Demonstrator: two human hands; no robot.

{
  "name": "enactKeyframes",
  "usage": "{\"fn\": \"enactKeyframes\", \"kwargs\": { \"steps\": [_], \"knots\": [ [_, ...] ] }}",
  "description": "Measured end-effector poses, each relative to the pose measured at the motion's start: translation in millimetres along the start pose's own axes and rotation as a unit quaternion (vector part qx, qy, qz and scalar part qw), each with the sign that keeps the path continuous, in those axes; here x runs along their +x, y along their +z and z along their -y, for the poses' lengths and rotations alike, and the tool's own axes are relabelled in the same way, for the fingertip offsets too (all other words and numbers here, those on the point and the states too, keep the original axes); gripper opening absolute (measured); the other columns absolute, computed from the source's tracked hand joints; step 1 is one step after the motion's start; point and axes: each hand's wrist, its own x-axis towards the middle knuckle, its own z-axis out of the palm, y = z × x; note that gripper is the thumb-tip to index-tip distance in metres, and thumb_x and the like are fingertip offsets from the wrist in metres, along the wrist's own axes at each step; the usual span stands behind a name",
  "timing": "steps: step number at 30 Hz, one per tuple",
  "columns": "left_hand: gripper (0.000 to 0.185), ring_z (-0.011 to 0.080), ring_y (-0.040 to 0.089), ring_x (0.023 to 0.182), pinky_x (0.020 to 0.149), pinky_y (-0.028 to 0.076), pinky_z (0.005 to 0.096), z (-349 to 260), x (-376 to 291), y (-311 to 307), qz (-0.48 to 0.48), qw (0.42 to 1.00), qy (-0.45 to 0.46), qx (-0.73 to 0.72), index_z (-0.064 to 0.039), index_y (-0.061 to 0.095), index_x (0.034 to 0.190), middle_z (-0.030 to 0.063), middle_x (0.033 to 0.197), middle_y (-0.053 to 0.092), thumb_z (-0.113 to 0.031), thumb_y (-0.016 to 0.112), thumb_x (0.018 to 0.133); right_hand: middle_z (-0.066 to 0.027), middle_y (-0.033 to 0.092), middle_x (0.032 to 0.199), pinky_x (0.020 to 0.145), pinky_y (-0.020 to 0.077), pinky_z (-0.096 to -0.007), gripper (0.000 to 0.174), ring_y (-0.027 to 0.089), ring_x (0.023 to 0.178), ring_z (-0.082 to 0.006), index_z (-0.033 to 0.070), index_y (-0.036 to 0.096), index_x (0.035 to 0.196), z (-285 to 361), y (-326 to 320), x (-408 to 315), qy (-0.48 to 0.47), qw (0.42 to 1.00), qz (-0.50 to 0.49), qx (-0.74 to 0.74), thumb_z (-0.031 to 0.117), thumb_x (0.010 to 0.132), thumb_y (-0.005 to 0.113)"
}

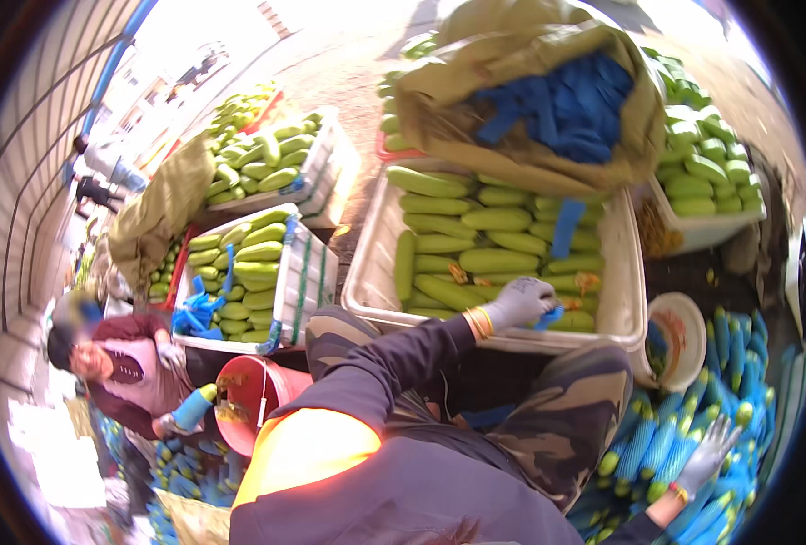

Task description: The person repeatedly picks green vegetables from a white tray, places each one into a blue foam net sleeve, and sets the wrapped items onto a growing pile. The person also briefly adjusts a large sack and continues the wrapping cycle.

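My left hand (522, 303), in a grey glove, pinches a blue foam-net sleeve (549, 317) over the near edge of a white plastic crate (495, 329). Rows of pale green zucchini (498, 261) fill that crate, a few with withered orange blossoms. Across them lies another blue net sleeve (566, 228). Off to the right, my gloved right hand (708, 451) has its fingers spread above a heap of zucchini in blue netting (669, 426); nothing shows in its grasp. An olive woven sack (437, 116) full of blue sleeves (566, 102) rests over the crate's far end.
A white bucket (690, 334) stands between crate and heap. At left, a co-worker (137, 371) holds a netted zucchini (194, 409) beside a red bucket (280, 381). More zucchini crates (311, 272) stand left, and another white crate (710, 228) stands far right.
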Motion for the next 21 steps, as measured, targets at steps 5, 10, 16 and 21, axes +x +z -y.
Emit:
{"fn": "enactKeyframes", "kwargs": {
  "steps": [5,10,16,21],
  "knots": [
    [0.023,0.0397,0.067,0.085,0.076,0.052,0.0468,-129.7,-41.1,-12.3,-0.132,0.938,0.238,-0.212,-0.004,0.068,0.095,0.0179,0.090,0.065,-0.026,0.072,0.102,-0.0093,0.065,0.135,0.107,0.0513,-0.0366,0.084,0.065,0.118,-0.0190,0.007,0.026,0.174,28.7,162.4,-136.1,0.154,0.873,0.462,-0.011,0.058,0.112,0.052],
    [0.032,0.0147,0.061,0.111,0.100,0.053,0.0365,-159.5,-98.7,-66.6,0.034,0.730,0.069,-0.680,-0.003,0.058,0.124,0.0038,0.120,0.064,-0.014,0.077,0.100,-0.0129,0.064,0.136,0.101,0.0558,-0.0381,0.080,0.067,0.115,-0.0215,0.000,0.038,0.168,70.3,251.9,-212.0,0.135,0.904,0.396,0.090,0.034,0.104,0.073],
    [0.029,0.0105,0.068,0.095,0.088,0.057,0.0295,-108.9,-114.3,-115.1,-0.041,0.830,0.091,-0.549,0.001,0.072,0.123,0.0044,0.101,0.074,-0.004,0.073,0.095,-0.0161,0.061,0.107,0.084,0.0567,-0.0469,0.059,0.066,0.094,-0.0378,0.004,0.064,0.144,59.6,253.4,-229.6,-0.567,0.633,0.457,-0.263,0.003,0.085,0.074],
    [0.016,0.0194,0.073,0.082,0.076,0.057,0.0333,-108.3,-114.4,-106.2,-0.191,0.932,0.108,-0.287,0.001,0.074,0.112,0.0128,0.092,0.076,-0.009,0.071,0.099,-0.0058,0.055,0.078,0.061,0.0486,-0.0365,0.016,0.058,0.066,-0.0239,0.006,0.069,0.116,48.3,260.9,-198.8,-0.096,0.758,0.578,-0.286,0.009,0.103,0.060]
  ]
}}
